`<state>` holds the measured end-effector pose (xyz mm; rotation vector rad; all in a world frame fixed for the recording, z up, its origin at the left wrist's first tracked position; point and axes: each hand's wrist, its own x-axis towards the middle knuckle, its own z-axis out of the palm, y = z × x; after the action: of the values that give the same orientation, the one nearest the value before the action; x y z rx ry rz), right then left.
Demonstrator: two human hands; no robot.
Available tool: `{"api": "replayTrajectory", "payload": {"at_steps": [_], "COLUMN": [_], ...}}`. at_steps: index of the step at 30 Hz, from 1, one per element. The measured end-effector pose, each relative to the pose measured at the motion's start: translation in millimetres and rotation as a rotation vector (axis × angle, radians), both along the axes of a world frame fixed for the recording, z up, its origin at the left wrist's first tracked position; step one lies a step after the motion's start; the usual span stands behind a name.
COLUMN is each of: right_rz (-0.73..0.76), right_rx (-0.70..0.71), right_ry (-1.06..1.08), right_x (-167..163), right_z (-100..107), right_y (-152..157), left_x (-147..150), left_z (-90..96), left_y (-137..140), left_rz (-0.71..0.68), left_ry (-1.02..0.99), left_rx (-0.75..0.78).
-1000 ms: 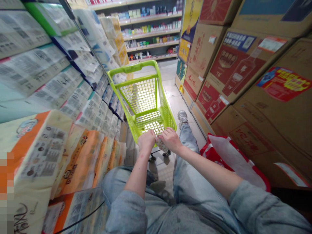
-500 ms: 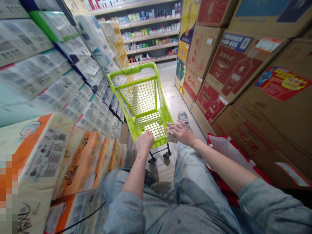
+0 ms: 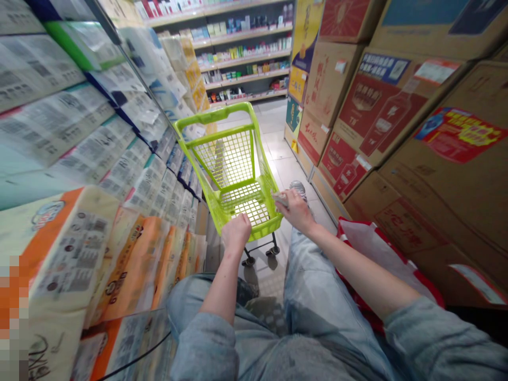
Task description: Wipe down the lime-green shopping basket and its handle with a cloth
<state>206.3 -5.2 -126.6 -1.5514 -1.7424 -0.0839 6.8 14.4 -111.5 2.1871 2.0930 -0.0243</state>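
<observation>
A lime-green plastic shopping cart [image 3: 224, 185] with a mesh basket and black casters stands in front of me, its handle at the far end. My left hand [image 3: 237, 231] is closed in a fist over the cart's near rim. At the cart's right side, my right hand [image 3: 297, 210] pinches a small, pale grey, folded cloth-like piece [image 3: 280, 200], which is by the rim. What exactly the piece is I cannot make out. The basket's mesh bottom shows through, with the floor beneath it.
Packs of tissue paper [image 3: 130, 264] are piled along my left. Stacked cartons [image 3: 392, 116] line the right, with a red and white bag [image 3: 369, 243] by my right leg. Shelves of small goods [image 3: 246, 53] close off the far end. A tiled floor [image 3: 278, 137] runs between.
The pale piece was spread out flatter with a pattern showing; now it is bunched narrower and a little higher in my right hand. My left hand and the cart have hardly moved.
</observation>
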Motion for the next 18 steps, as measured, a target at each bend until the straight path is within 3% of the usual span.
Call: {"api": "replayTrajectory", "payload": {"at_steps": [4, 10, 18], "right_rz": [0.179, 0.355, 0.132], "right_rx": [-0.038, -0.065, -0.099], "right_ry": [-0.065, 0.001, -0.001], "right_x": [-15.2, -1.9, -6.7], "right_z": [-12.9, -13.7, -17.2], "right_y": [-17.3, -17.5, 22.0], "left_x": [-3.9, -14.2, -13.2], "left_z": [0.0, 1.3, -1.7], "left_y": [0.6, 3.7, 4.3], "left_rz": [-0.005, 0.017, -0.039], "left_ry": [0.006, 0.006, 0.022], "left_rx": [0.012, -0.008, 0.006]}}
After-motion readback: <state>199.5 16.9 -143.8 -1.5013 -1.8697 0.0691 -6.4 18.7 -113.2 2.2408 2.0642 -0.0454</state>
